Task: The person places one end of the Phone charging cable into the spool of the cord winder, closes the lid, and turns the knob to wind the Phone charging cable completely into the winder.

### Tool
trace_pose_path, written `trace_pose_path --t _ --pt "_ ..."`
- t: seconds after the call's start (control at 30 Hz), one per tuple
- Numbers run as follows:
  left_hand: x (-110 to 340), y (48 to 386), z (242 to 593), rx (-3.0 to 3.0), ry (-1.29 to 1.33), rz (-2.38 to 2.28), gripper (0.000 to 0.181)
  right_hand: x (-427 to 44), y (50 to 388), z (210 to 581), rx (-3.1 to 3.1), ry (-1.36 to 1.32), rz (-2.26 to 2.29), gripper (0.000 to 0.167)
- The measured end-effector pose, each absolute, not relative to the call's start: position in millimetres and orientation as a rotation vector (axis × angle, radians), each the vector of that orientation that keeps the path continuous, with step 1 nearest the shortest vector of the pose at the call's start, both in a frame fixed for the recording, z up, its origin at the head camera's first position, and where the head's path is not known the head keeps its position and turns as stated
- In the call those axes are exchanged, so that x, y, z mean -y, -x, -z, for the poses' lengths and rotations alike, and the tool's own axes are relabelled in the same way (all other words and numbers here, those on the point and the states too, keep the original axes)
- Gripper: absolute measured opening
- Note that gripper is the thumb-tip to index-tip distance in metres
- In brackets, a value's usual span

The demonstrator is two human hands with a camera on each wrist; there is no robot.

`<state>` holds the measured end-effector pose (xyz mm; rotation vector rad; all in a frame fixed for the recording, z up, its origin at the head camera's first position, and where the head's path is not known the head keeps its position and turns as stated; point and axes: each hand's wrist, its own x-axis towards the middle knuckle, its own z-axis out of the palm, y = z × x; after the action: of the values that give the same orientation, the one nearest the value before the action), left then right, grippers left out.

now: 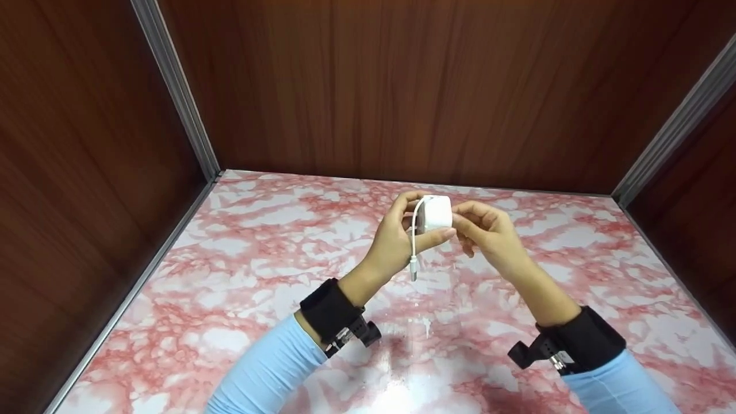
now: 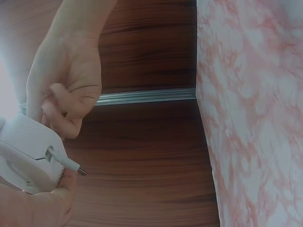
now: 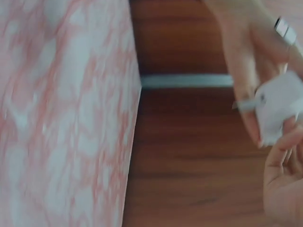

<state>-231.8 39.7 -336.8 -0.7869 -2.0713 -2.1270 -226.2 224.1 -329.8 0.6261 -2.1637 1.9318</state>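
My left hand (image 1: 397, 236) grips a small white charger-like box (image 1: 438, 211) with rounded corners, thumb on the near side and fingers behind. A short white cable (image 1: 413, 236) loops down from the box's left side and ends in a metal USB plug (image 3: 285, 31). A second, thinner plug (image 2: 68, 163) juts out of another face in the left wrist view. My right hand (image 1: 491, 233) has its thumb and index finger at the box's right edge, apparently pinching it. The other right fingers are curled. The exact contact is partly hidden.
Both hands are above a red-and-white marbled tabletop (image 1: 241, 276). Dark wood panels (image 1: 391, 92) enclose it at the back and both sides, with metal strips (image 1: 178, 86) at the corners. Black wrist straps with cameras (image 1: 362, 333) sit on both forearms.
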Motion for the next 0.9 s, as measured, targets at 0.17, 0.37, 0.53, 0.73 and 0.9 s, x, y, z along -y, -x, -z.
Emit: trace_pose_path --t 0.17,0.37,0.53,0.73,0.9 --pt "-40 233 339 2.057 0.811 2.142 0.060 -236 240 342 1.941 -1.069 -0.981 0.006" --pt "-42 232 338 2.073 0.818 2.138 0.063 -236 253 347 1.588 -1.127 -0.527 0.021" --pt "-42 232 340 2.069 0.809 2.149 0.063 -235 252 345 1.616 -1.141 -0.506 0.021" --pt "-42 233 343 2.037 0.818 2.192 0.063 -236 248 344 1.797 -1.155 -0.644 0.014" --pt "-41 232 342 2.025 0.828 2.194 0.062 -232 242 341 2.028 -1.092 -1.096 0.002"
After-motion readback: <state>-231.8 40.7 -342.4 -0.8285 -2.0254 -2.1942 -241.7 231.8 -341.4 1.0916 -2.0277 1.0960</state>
